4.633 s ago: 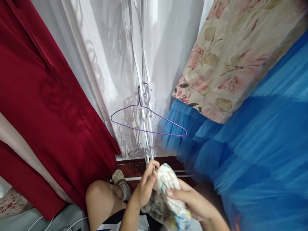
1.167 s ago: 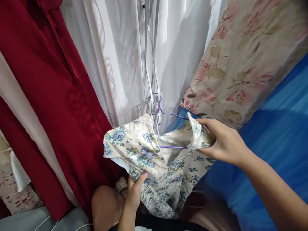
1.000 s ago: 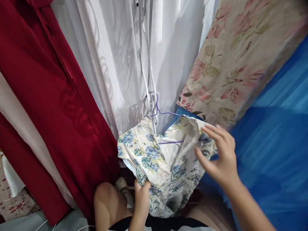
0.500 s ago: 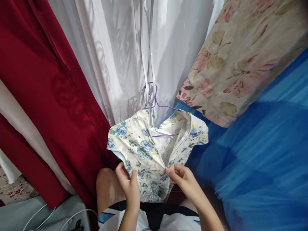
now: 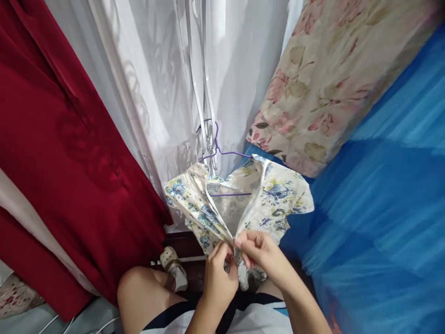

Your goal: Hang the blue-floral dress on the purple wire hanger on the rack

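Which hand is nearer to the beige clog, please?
Left. The left hand, at the opening of the cap-sleeved floral garment, is right of the clog; the right hand, at the same opening, is farther right.

The left hand (image 5: 219, 274) has moved across the floral garment (image 5: 278, 195) to its opening.

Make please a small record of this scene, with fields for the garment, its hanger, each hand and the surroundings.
Floral garment: white with blue flowers, short-sleeved, V-shaped opening towards the camera
Purple hanger: inside the garment's shoulders, hook at the white bars
Right hand: pinches at the opening's lower end
Left hand: curled at the fabric close by; its exact grip is hidden
Surroundings: red cloth at picture left, white curtain behind, blue tulle at picture right
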`<state>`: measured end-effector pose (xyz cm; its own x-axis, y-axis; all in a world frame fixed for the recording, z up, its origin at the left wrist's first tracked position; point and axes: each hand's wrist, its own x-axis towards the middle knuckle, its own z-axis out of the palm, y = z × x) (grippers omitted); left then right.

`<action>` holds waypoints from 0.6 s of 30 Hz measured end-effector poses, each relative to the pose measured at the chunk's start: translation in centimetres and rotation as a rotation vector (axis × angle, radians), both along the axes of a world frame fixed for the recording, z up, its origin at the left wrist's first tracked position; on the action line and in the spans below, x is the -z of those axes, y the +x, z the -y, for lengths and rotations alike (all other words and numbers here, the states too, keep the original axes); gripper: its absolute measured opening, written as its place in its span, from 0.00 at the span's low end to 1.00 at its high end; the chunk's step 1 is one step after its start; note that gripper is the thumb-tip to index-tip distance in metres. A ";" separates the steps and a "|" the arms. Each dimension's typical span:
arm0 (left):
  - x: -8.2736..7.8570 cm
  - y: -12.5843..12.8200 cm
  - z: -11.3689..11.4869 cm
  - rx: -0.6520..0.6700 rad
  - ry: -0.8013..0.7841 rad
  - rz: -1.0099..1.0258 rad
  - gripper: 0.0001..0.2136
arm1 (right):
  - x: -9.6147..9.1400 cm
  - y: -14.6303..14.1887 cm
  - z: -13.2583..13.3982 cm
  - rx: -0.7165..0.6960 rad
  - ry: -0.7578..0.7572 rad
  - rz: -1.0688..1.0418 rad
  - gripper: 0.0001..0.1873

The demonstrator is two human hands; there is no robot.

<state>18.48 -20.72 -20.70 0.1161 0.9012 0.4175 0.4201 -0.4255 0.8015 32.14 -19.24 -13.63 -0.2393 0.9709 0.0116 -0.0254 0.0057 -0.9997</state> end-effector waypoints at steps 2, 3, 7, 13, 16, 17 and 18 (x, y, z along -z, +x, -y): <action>-1.5 -0.2 0.3 0.019 -0.027 -0.168 0.08 | -2.3 0.2 -1.8 0.056 0.050 -0.038 0.19; -2.2 -0.2 0.5 0.020 -0.040 -0.275 0.10 | -3.6 0.1 -2.8 0.073 0.081 -0.052 0.18; -4.4 0.2 1.2 0.075 -0.046 -0.729 0.27 | -9.3 -0.4 -6.1 0.070 0.205 -0.066 0.17; -4.5 -0.2 0.7 0.185 -0.045 -0.952 0.27 | -12.6 -1.2 -6.2 0.146 0.319 -0.098 0.17; -6.6 -1.9 -0.9 0.206 0.015 -0.630 0.09 | -11.7 -1.5 -5.2 0.190 0.342 -0.128 0.16; -7.9 -2.5 -1.6 0.160 0.056 -0.479 0.06 | -11.3 -1.6 -4.8 0.203 0.346 -0.129 0.16; -9.4 -3.2 -2.4 0.091 0.110 -0.328 0.05 | -10.9 -1.7 -4.5 0.211 0.351 -0.121 0.16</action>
<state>15.26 -18.36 -11.26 0.3377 0.8327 0.4388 0.6037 -0.5493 0.5778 30.45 -14.69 -2.76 -0.0126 0.9304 0.3662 -0.1042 0.3630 -0.9259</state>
